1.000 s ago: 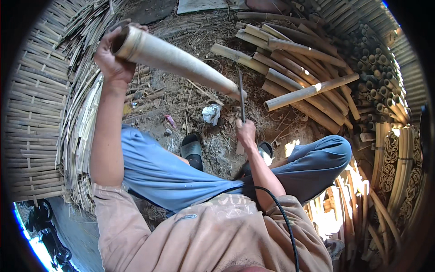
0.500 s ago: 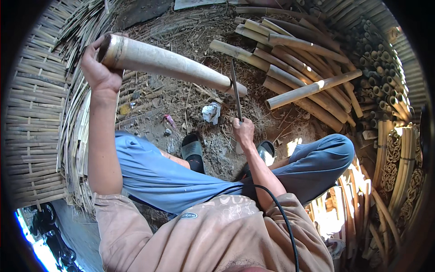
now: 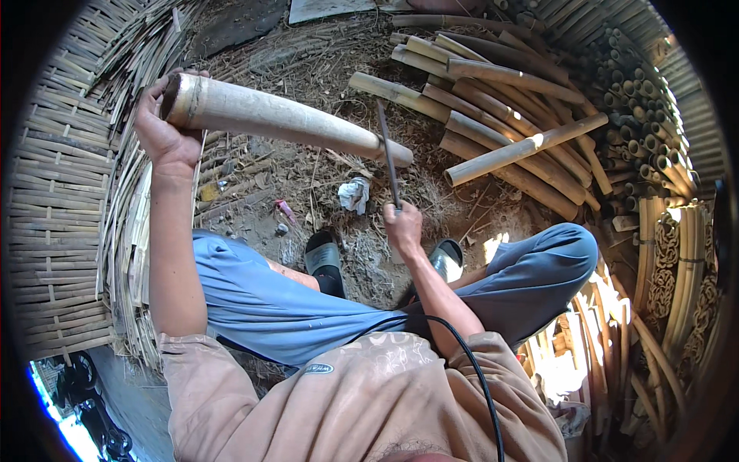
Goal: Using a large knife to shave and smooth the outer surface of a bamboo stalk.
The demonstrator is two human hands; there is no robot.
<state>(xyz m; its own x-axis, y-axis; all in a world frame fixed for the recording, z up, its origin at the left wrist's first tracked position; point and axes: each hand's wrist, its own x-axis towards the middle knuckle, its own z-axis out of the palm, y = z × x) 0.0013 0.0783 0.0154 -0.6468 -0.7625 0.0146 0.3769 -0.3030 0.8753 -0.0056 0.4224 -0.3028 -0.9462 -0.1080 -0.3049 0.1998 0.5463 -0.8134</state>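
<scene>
A thick bamboo tube (image 3: 281,122) slants across the upper left, its wide hollow end toward me on the left and its far end lower to the right. My left hand (image 3: 163,127) grips it at the hollow end, palm against its side and fingers round the rim. In my right hand (image 3: 402,229) is the handle of a long narrow blade, a knife (image 3: 390,162), pointing away from me. The blade lies across the tube near its far end, at a node. Whether it has cut into the wall cannot be seen.
Several cut bamboo lengths (image 3: 523,146) lie piled at the right, beside stacked tubes (image 3: 643,108). Woven bamboo panels (image 3: 65,200) and thin strips stand on the left. A crumpled white wad (image 3: 354,195) and a pink item (image 3: 285,211) lie on the littered ground before my sandals (image 3: 323,258).
The knife and my right hand have shifted slightly left. The tube's hollow end sits a little lower, still held by my left hand.
</scene>
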